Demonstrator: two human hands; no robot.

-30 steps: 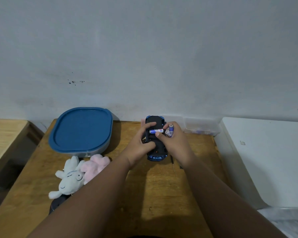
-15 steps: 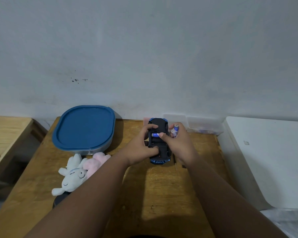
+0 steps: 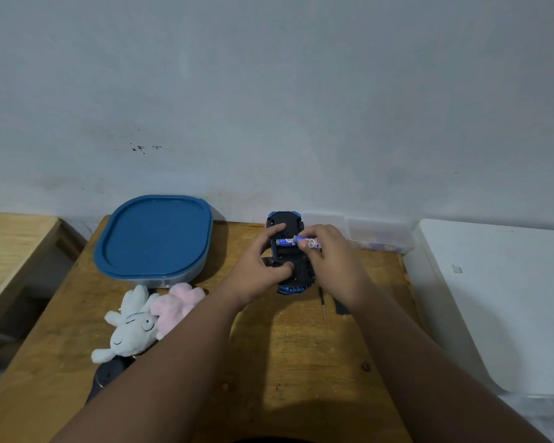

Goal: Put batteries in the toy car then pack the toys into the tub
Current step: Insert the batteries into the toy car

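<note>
— Biggest risk here? Could slip out of the slot, that battery (image 3: 285, 242), if pushed in tilted against the spring, or go in with the poles the wrong way; markings too small to read. Could also roll off the wooden table (image 3: 301, 362).

— And the toy car (image 3: 288, 251)? Lying upside down, far on the table, near the wall, compartment open. Might rock under pressure, since resting on the roof.

— Left hand (image 3: 259, 270)? Clamped around the car's left side, thumb on the near part of the underside, fingers (image 3: 277, 230) reaching over the far part. Holding the car steady.

— Right hand (image 3: 328, 260)? Coming from the right, wrist low, fingertips pinching a second battery (image 3: 311, 243) just beside the first. Narrow pinch, closed on it.

— Other things? Tub (image 3: 154, 238) with blue lid still on, far left. White plush (image 3: 128, 330) and pink plush (image 3: 179, 302) lying near it, not yet packed. Small screwdriver (image 3: 322, 300) and a dark cover piece (image 3: 342, 306) to the right of the car; easy to knock away with the forearm.
</note>
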